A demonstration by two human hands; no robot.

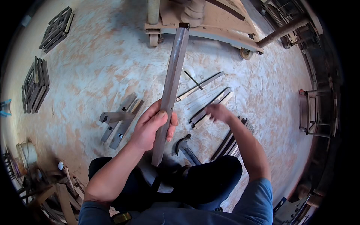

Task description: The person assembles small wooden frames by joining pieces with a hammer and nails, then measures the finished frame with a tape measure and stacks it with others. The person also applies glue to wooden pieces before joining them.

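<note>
My left hand is closed round the lower part of a long, dark wooden bar that points up and away from me. Its far end has a notch cut into it. Farther right, my right hand is smeared by motion over a pair of wooden strips on the floor; whether it grips one is unclear. Between my knees and those strips lies a claw hammer. Several more strips are bundled by my right knee. To the left, notched wooden pieces lie with one across the others.
A wheeled wooden platform stands ahead. Slatted wooden frames are stacked at the left, with another stack beyond. Scrap wood fills the lower left. A thin dark rod and a single strip lie ahead of me.
</note>
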